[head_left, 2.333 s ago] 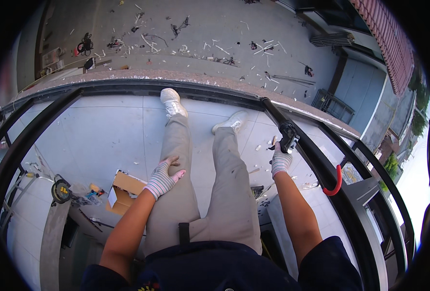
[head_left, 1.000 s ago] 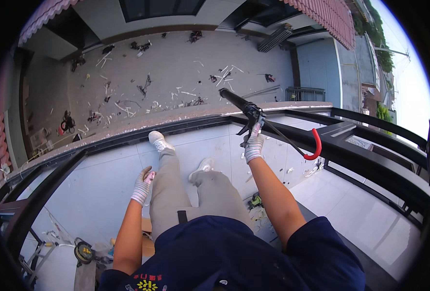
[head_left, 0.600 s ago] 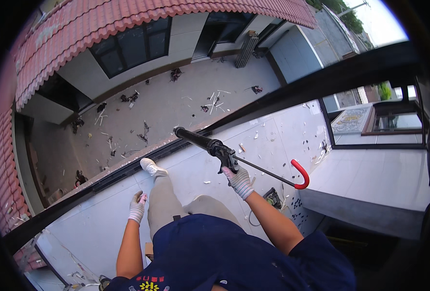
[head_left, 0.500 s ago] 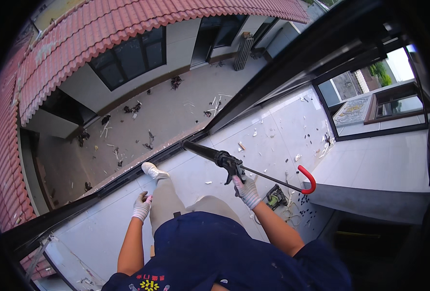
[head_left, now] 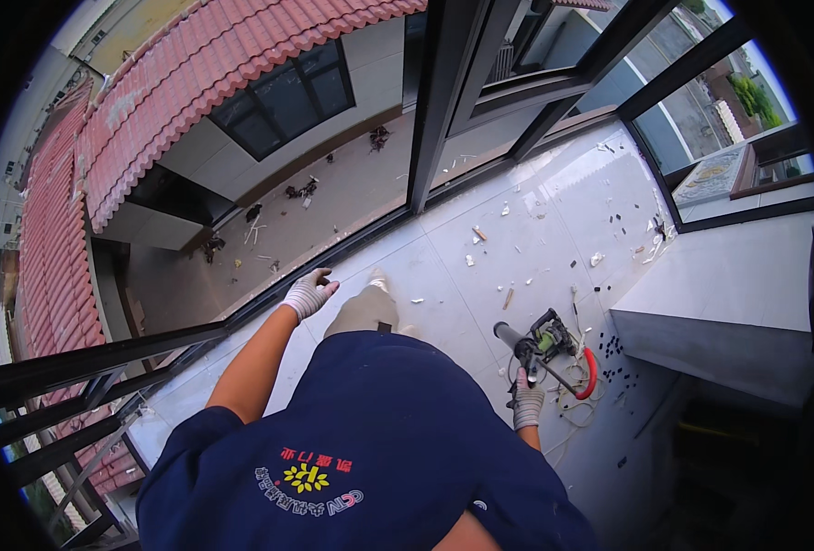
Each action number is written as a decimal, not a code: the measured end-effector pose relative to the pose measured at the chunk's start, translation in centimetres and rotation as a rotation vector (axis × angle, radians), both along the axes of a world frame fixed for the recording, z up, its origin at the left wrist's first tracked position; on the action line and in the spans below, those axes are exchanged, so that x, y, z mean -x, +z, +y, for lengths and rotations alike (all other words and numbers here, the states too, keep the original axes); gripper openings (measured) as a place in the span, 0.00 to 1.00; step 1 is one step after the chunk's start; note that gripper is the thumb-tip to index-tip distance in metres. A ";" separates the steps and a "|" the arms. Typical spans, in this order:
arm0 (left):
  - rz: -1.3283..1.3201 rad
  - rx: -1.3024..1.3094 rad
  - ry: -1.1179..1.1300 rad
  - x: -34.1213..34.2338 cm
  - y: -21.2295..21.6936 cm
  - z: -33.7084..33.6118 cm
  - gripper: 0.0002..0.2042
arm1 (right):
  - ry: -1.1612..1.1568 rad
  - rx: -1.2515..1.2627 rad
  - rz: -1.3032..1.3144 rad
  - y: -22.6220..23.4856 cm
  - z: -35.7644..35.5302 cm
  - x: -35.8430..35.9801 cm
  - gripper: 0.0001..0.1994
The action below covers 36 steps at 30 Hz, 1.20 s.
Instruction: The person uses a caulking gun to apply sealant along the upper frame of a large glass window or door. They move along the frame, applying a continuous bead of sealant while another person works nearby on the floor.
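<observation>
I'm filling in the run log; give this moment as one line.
left hand: empty, near black frame | right hand: gripping caulking gun | tiled floor: scattered debris, green power tool

two gloved hands [head_left: 308, 295] [head_left: 527, 402], one caulking gun [head_left: 520, 347], one red hook [head_left: 592, 373], one green power tool [head_left: 546, 342], one navy shirt [head_left: 398, 413], many scraps [head_left: 597, 260]

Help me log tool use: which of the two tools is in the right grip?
The caulking gun with the red hook: the right grip holds it, while the green power tool lies on the floor.
</observation>
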<state>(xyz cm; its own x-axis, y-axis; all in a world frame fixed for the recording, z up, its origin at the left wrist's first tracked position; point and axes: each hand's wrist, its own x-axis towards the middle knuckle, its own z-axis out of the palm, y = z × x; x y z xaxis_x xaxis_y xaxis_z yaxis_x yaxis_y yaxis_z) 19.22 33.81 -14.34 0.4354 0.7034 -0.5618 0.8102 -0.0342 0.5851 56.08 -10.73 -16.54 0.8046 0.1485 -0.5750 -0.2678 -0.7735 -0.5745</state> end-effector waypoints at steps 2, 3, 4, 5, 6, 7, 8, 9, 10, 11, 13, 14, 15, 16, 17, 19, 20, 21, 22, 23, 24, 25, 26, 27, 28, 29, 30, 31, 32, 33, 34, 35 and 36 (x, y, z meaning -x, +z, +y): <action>0.025 0.008 -0.012 -1.1 0.3 0.5 0.25 | -0.177 0.001 0.033 1.5 -0.8 -1.0 0.22; 0.021 0.001 -0.021 -2.1 0.1 0.9 0.23 | -0.267 -0.002 0.041 1.5 -1.8 -1.8 0.22; 0.020 -0.006 -0.026 -2.6 -0.4 1.2 0.21 | -0.354 -0.004 0.052 2.0 -2.1 -2.4 0.22; 0.020 -0.011 -0.033 -3.3 -1.0 1.5 0.20 | -0.400 -0.017 0.039 2.4 -2.5 -2.9 0.23; 0.035 -0.006 -0.065 -3.8 -1.8 2.0 0.18 | -0.483 0.020 0.051 2.9 -2.8 -3.2 0.27; 0.043 -0.001 -0.099 -4.6 -3.2 2.5 0.17 | -0.543 0.027 0.054 3.4 -3.1 -3.6 0.28; 0.038 0.006 -0.135 -6.5 -4.1 3.0 0.15 | -0.606 0.031 0.042 4.2 -3.6 -4.3 0.29; 0.036 -0.014 -0.157 -8.2 -4.9 3.1 0.13 | -0.635 0.020 0.036 4.9 -4.1 -4.5 0.31; 0.001 0.013 -0.137 -9.9 -5.9 3.3 0.13 | -0.674 0.013 0.043 5.4 -4.5 -5.0 0.33; -0.010 0.040 -0.147 -12.0 -7.0 3.7 0.14 | -0.731 0.029 0.069 5.7 -4.7 -6.0 0.33; -0.026 0.064 -0.250 -17.0 -8.2 3.9 0.14 | -0.832 0.009 0.093 7.7 -4.7 -7.4 0.33; -0.031 0.045 -0.333 -20.2 -8.4 4.5 0.15 | -0.863 -0.042 0.095 9.1 -4.2 -8.1 0.34; -0.035 0.030 -0.416 -23.1 -8.4 4.8 0.15 | -0.894 -0.089 0.098 10.0 -4.1 -8.7 0.34; -0.100 0.034 -0.451 -25.8 -7.9 5.2 0.17 | -0.898 -0.099 0.090 10.6 -4.3 -9.3 0.34; -0.118 0.054 -0.467 -28.9 -6.9 5.8 0.17 | -0.904 -0.123 0.079 10.9 -4.3 -10.3 0.34; -0.187 0.055 -0.460 -33.8 -4.9 6.7 0.18 | -0.919 -0.152 0.035 11.1 -4.7 -12.3 0.33; -0.172 0.065 -0.454 -35.8 -4.2 7.8 0.19 | -0.890 -0.127 0.028 10.8 -4.3 -13.8 0.32; -0.156 0.075 -0.443 -37.3 -3.5 8.6 0.20 | -0.856 -0.102 0.022 10.7 -4.2 -15.2 0.30; -0.143 0.077 -0.433 -38.9 -2.6 9.6 0.21 | -0.822 -0.087 0.014 10.4 -3.5 -17.0 0.30; -0.092 0.060 -0.418 -40.0 -1.7 10.0 0.21 | -0.831 -0.108 0.027 10.5 -2.6 -18.6 0.25; -0.095 0.069 -0.366 -40.6 -2.3 10.8 0.21 | -0.789 -0.125 0.045 9.2 -2.1 -20.7 0.23; -0.058 0.066 -0.330 -42.2 -0.9 10.8 0.21 | -0.754 -0.124 0.053 8.3 -2.7 -22.8 0.22; -0.020 0.062 -0.290 -43.7 0.7 10.7 0.21 | -0.716 -0.124 0.062 7.3 -3.3 -24.9 0.20; -0.022 -0.052 -0.291 -42.4 -0.1 11.5 0.21 | -0.653 -0.158 0.096 7.0 -1.5 -27.2 0.17; -0.007 -0.081 -0.257 -43.2 0.2 11.2 0.21 | -0.610 -0.115 0.145 5.8 -1.6 -29.8 0.16; 0.007 -0.109 -0.222 -43.9 0.5 10.4 0.20 | -0.590 -0.113 0.135 4.8 -1.7 -32.3 0.16; 0.035 -0.143 -0.180 -44.1 1.0 9.8 0.20 | -0.563 -0.113 0.139 4.2 -0.6 -34.1 0.16; 0.032 -0.068 -0.091 -44.7 1.4 9.2 0.19 | -0.477 -0.199 0.050 4.0 0.2 -35.9 0.16; 0.032 0.016 0.001 -45.3 2.2 8.0 0.18 | -0.402 -0.184 0.095 5.0 0.8 -37.9 0.17; 0.024 0.045 0.042 -46.3 2.9 7.0 0.17 | -0.330 -0.168 0.138 6.3 1.3 -40.1 0.17; 0.004 -0.009 0.010 -47.2 3.3 6.2 0.17 | -0.253 -0.156 0.182 8.1 2.4 -42.0 0.18; -0.012 -0.062 -0.024 -47.7 3.6 5.5 0.17 | -0.273 -0.105 0.217 10.2 3.3 -43.4 0.19; -0.028 -0.111 -0.058 -48.3 3.6 4.9 0.17 | -0.157 -0.263 0.262 13.7 3.6 -45.1 0.19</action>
